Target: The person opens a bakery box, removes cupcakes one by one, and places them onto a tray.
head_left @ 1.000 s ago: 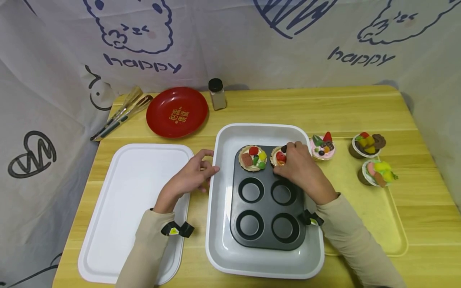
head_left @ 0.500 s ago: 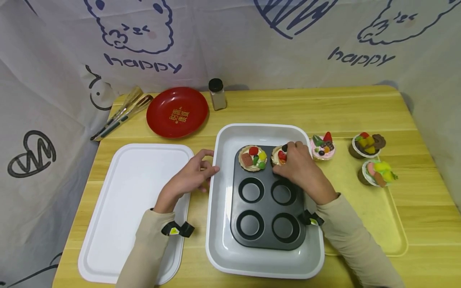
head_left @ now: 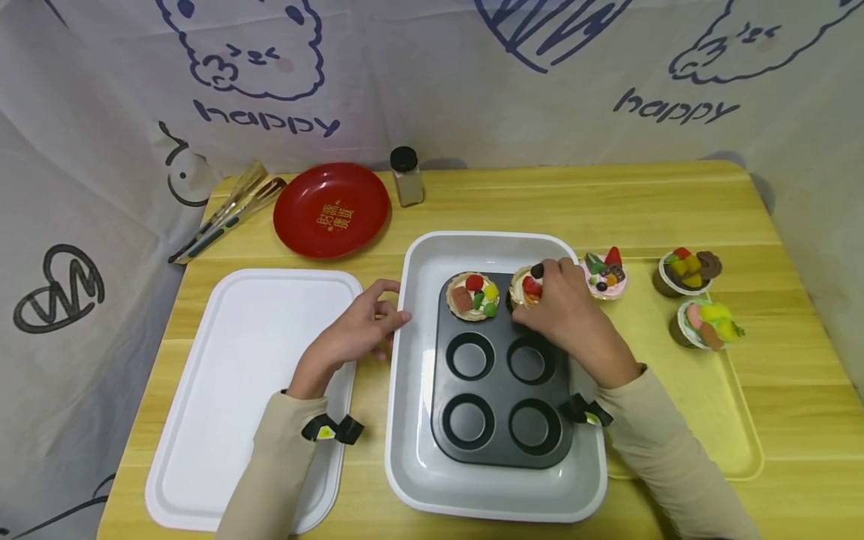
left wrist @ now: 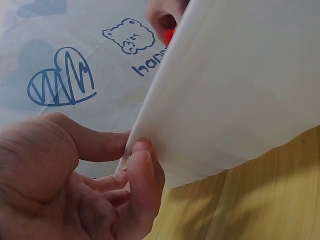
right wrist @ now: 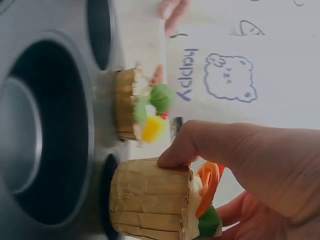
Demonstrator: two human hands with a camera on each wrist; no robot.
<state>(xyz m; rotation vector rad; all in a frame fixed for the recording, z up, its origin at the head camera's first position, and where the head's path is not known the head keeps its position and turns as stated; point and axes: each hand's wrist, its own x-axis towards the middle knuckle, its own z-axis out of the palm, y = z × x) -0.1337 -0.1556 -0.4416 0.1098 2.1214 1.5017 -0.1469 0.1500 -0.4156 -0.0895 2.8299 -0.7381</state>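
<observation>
My right hand grips a cupcake with a brown pleated paper cup and red and dark toppings. It is at the back right hollow of the grey muffin tin, its base at the hollow's mouth in the right wrist view. Another topped cupcake sits in the back left hollow. The tin lies in a deep white tray. My left hand pinches that tray's left rim between thumb and fingers, as the left wrist view shows.
A flat white tray lies at left. To the right, a yellow tray bears a pink cupcake and two dark-cupped ones. Behind are a red plate, a black-capped jar and tongs.
My right hand has shifted slightly towards the back, and the cupcake in it shows a little more of its top. The left hand stays on the tray rim.
</observation>
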